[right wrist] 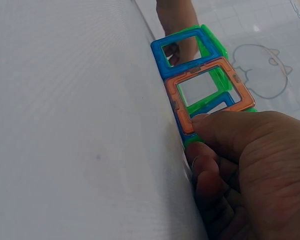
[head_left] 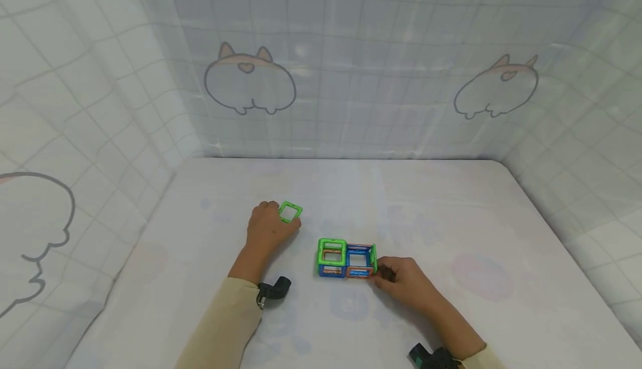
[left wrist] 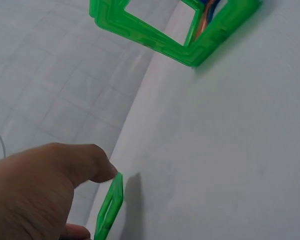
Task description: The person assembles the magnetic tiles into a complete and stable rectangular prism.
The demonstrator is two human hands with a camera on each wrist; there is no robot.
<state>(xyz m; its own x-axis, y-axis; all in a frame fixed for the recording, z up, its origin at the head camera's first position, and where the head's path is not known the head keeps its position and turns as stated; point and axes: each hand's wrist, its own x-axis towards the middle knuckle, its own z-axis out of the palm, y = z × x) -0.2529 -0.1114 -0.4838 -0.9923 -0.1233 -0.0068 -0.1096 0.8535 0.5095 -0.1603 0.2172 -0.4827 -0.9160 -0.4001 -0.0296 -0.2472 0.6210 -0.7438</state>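
Observation:
My left hand (head_left: pixel 266 228) pinches a loose green square magnetic tile (head_left: pixel 295 205) between thumb and fingers. In the left wrist view that tile (left wrist: pixel 119 194) is seen nearly edge-on, its shadow on the table beside it. A structure of two joined magnetic-tile cubes (head_left: pixel 332 270) stands on the table between the hands. Its left cube has a green tile on top; the right cube shows blue, orange and green sides. My right hand (head_left: pixel 408 284) grips the right end, the thumb at the corner of an orange tile (right wrist: pixel 184 117) and the fingers curled by the green end.
A white table (head_left: pixel 426 213) with faint printed patterns lies under everything. Pale grid-patterned curtains (head_left: pixel 376 79) with cartoon animal drawings enclose its back and sides. Each wrist wears a black camera mount, such as the left one (head_left: pixel 275 289).

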